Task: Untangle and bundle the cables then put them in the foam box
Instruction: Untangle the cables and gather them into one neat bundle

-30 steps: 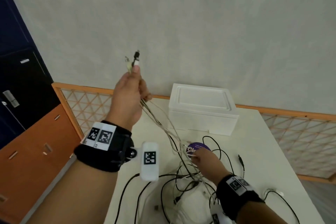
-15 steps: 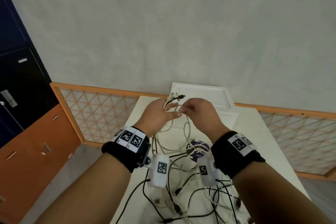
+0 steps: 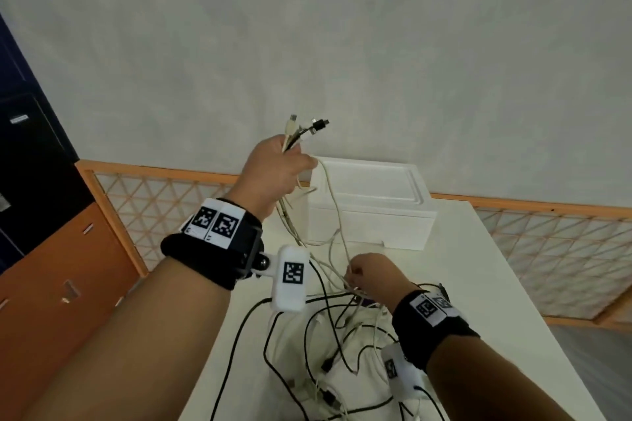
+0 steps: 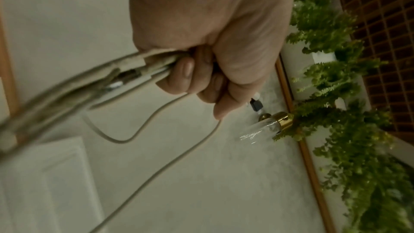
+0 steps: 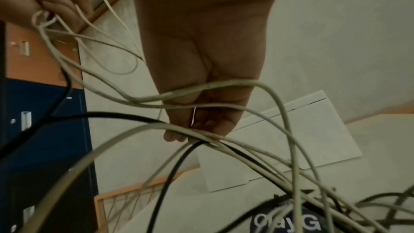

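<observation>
Holding the cables (image 3: 337,222) up by their plug ends in our left hand (image 3: 273,171), right hand (image 3: 371,275) pinching strands lower down, foam box (image 3: 371,205) just behind.

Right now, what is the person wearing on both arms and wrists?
Both forearms are bare, without sleeves. Each wrist has a thick black band with white tags printed with black square codes, and a white camera module with another code hangs below; the right band is similar.

Head looks down; wrists close (3 share cables (image 3: 337,232)).
</observation>
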Demonstrator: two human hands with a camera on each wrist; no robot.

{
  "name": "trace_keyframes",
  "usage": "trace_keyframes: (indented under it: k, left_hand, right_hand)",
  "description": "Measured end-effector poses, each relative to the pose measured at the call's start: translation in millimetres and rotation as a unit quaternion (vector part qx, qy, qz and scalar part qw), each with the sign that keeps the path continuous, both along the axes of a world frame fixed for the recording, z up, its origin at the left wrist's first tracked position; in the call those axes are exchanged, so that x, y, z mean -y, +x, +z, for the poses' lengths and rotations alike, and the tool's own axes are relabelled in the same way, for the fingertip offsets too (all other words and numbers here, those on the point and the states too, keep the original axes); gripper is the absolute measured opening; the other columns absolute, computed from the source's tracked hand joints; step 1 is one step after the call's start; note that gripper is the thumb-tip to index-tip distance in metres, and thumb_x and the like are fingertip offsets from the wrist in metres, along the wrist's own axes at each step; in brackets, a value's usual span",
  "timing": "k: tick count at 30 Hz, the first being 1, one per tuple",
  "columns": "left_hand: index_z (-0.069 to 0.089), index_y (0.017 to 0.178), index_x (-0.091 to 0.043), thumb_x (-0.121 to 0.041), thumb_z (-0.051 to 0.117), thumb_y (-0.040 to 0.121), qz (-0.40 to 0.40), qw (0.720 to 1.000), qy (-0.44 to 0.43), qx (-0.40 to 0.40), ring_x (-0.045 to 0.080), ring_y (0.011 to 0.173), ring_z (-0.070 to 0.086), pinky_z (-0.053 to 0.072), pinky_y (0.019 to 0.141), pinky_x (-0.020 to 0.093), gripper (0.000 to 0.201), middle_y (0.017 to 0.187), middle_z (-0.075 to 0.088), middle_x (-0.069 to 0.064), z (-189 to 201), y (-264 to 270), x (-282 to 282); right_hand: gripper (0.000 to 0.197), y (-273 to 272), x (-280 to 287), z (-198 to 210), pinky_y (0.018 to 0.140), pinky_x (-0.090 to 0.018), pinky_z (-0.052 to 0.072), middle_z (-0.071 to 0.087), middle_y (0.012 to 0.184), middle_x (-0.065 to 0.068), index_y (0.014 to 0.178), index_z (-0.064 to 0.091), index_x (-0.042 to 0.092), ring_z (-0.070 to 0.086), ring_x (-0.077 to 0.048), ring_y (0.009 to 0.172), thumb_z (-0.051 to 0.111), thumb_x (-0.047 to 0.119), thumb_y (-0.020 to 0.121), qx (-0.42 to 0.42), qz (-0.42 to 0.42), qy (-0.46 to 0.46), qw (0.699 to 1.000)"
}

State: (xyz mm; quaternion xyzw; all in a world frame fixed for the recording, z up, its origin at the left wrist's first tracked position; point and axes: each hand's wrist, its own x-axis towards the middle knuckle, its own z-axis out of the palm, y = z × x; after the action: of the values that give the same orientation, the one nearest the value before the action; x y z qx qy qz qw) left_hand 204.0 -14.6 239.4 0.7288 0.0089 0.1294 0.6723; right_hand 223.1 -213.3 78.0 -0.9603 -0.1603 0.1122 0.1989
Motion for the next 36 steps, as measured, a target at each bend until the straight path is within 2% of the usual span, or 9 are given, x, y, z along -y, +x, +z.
trace_keyframes:
  k: [5,9,15,21,24,28,32,34,36]
  left_hand:
    - [0.042,0.059,-0.021,-0.005,0.069,0.082,0.027,0.999,0.025,-0.010,-0.002,0.035,0.036,0.029,0.041,0.018,0.040,0.040,0.041,-0.018,-21,-3,-15]
    - [0.060,0.077,-0.013,-0.013,0.077,0.077,-0.008,0.996,0.078,-0.042,-0.006,0.044,0.047,0.035,0.047,0.014,0.017,0.060,0.057,-0.013,-42,-6,-5]
    - [0.060,0.097,-0.010,-0.003,0.070,0.083,-0.084,0.993,-0.063,-0.050,-0.001,0.061,0.060,0.030,0.046,0.016,0.019,0.109,0.072,-0.003,-38,-15,13]
    - [0.059,0.066,-0.023,-0.003,0.074,0.079,-0.108,0.993,-0.052,-0.025,0.015,0.061,0.041,0.025,0.046,0.022,0.028,0.060,0.064,-0.009,-27,-20,17]
    - [0.057,0.047,-0.026,-0.010,0.077,0.076,-0.077,0.995,-0.060,-0.008,0.013,0.054,0.039,0.024,0.046,0.022,0.039,0.072,0.064,0.002,-20,-18,13]
    - [0.065,0.076,-0.020,-0.026,0.070,0.085,-0.008,0.999,-0.033,-0.009,0.001,0.038,0.040,0.028,0.047,0.023,0.012,0.094,0.075,0.003,-10,-17,-7]
    - [0.062,0.085,-0.015,-0.037,0.065,0.088,0.054,0.996,-0.042,-0.056,0.013,0.051,0.043,0.030,0.047,0.023,0.023,0.083,0.076,0.000,-26,-9,-39]
    - [0.058,0.081,-0.014,-0.038,0.064,0.089,0.081,0.992,-0.063,-0.078,0.015,0.053,0.033,0.026,0.043,0.022,0.026,0.062,0.064,-0.002,-36,-9,-48]
    - [0.051,0.074,-0.018,-0.035,0.062,0.092,0.101,0.988,-0.082,-0.083,0.011,0.049,0.029,0.023,0.040,0.020,0.026,0.057,0.043,-0.003,-42,-12,-51]
  right_hand:
    - [0.030,9,3,47,0.059,-0.010,0.041,0.062,0.064,0.007,0.057,0.057,0.026,0.055,-0.001,0.059,0.068,0.018,0.084,0.070,-0.050,0.157,0.984]
    - [0.015,7,-11,104,0.063,-0.027,0.052,0.067,0.070,-0.003,0.070,0.064,0.009,0.061,-0.014,0.062,0.067,0.013,0.085,0.100,-0.069,0.328,0.937]
    - [0.019,-2,-27,122,0.070,-0.040,0.054,0.067,0.066,-0.003,0.076,0.068,0.005,0.066,-0.027,0.069,0.069,0.022,0.084,0.130,-0.029,0.307,0.943]
    - [0.017,-13,-34,101,0.053,-0.012,0.036,0.059,0.061,0.007,0.074,0.071,0.009,0.049,0.000,0.051,0.072,0.025,0.081,0.107,0.027,0.245,0.963]
    - [0.015,-9,-30,79,0.058,-0.014,0.039,0.062,0.070,0.005,0.082,0.071,0.011,0.051,0.000,0.059,0.069,0.026,0.084,0.080,0.026,0.183,0.979]
    - [0.020,-5,-5,71,0.062,-0.024,0.047,0.065,0.070,0.006,0.082,0.059,0.019,0.058,-0.001,0.057,0.050,0.005,0.091,0.093,-0.071,0.311,0.943]
    - [0.016,-6,25,121,0.066,-0.023,0.047,0.055,0.061,0.022,0.085,0.059,0.028,0.050,0.005,0.058,0.047,0.026,0.095,0.262,-0.097,0.404,0.871]
    - [0.017,-10,36,146,0.066,-0.018,0.041,0.056,0.063,0.028,0.092,0.062,0.026,0.050,0.008,0.063,0.046,0.026,0.099,0.319,-0.091,0.334,0.882]
    - [0.018,-6,49,155,0.078,-0.031,0.047,0.063,0.077,0.015,0.102,0.064,0.020,0.059,-0.004,0.078,0.048,0.026,0.097,0.302,-0.126,0.233,0.916]
